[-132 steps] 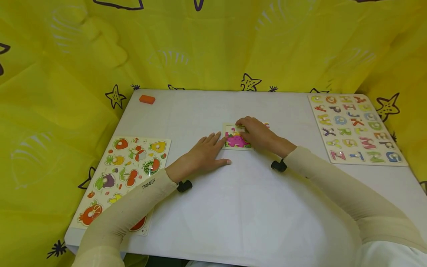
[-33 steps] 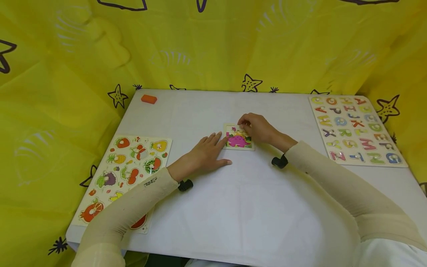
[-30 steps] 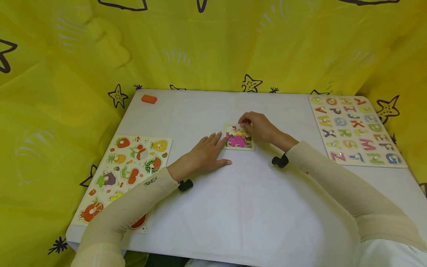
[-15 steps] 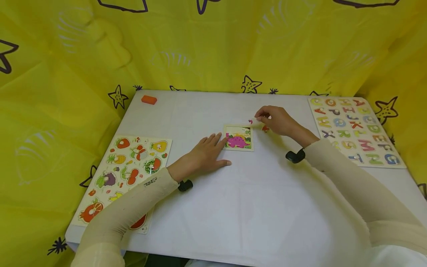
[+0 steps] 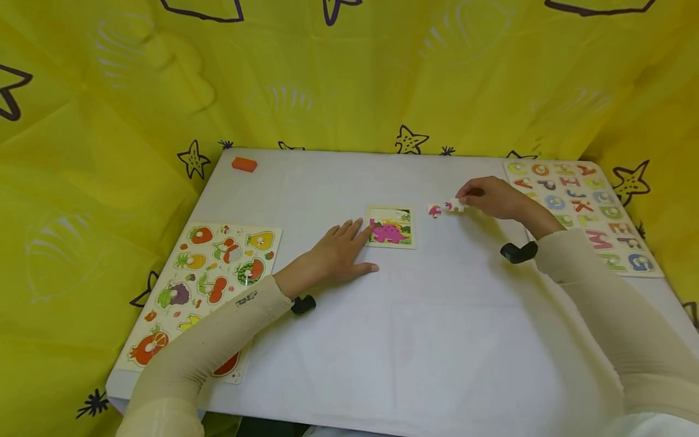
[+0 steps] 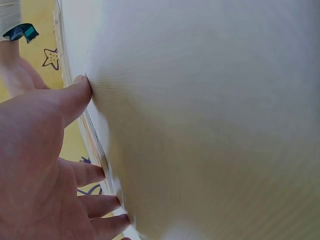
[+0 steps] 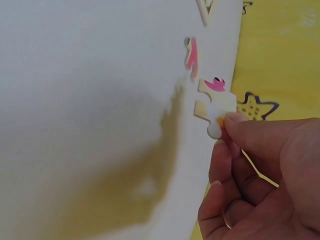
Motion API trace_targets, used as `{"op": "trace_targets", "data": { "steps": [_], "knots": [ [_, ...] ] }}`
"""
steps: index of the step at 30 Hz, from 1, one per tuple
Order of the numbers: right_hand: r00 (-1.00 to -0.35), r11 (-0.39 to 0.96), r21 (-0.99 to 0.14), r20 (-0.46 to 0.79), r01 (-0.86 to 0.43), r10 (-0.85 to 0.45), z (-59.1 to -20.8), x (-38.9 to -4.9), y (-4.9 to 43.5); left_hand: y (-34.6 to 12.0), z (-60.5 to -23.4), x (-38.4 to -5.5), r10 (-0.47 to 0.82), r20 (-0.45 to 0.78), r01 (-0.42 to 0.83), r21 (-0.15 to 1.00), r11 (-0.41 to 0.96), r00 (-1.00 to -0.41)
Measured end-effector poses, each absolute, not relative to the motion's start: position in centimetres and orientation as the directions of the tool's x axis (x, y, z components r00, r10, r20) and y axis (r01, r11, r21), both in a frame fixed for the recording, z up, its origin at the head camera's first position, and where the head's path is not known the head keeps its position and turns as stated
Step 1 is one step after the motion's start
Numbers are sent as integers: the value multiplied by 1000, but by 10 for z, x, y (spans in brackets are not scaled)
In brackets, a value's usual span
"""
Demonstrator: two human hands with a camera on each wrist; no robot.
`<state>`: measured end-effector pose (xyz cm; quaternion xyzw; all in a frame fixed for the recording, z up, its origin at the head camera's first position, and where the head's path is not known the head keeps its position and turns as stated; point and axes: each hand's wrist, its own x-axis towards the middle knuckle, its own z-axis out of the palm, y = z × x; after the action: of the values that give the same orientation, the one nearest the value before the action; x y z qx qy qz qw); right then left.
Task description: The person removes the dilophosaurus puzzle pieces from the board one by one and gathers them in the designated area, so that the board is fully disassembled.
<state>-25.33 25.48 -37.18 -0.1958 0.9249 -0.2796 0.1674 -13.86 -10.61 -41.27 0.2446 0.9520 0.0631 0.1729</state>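
My right hand pinches a jigsaw piece between thumb and fingers, just right of the puzzle. Pink printing shows on the pale piece. Beside it a second jigsaw piece, pink and pale, lies on the table. The small square dinosaur puzzle sits in its cream frame near the table's middle, its upper left area pale. My left hand lies flat with fingers spread, the fingertips at the puzzle's left edge. In the left wrist view the left hand's fingers look straight against the tabletop.
A fruit puzzle board lies under the left forearm. At the right end lies an alphabet board, partly covered by the right arm. An orange block sits at the back left of the white table. Yellow cloth hangs behind.
My right hand has lifted a piece off the puzzle's top and carried it right, beside the loose piece. The puzzle's upper part is now uncovered. My left hand has stayed in place.
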Motion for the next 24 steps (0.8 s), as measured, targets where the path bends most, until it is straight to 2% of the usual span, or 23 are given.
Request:
{"op": "trace_targets", "data": {
  "steps": [10, 15, 24],
  "knots": [
    [-848, 795, -570, -300, -209, -437, -378, -259, 274, -108, -414, -139, 489, -295, 446, 202, 872, -821],
    [-849, 786, -586, -300, -197, -436, -386, -263, 274, -108, -414, -139, 487, -302, 438, 218, 872, -819],
    [-879, 807, -552, -252, -212, -404, -397, -261, 268, -108, -412, -138, 488, -307, 438, 220, 872, -817]
  ]
}}
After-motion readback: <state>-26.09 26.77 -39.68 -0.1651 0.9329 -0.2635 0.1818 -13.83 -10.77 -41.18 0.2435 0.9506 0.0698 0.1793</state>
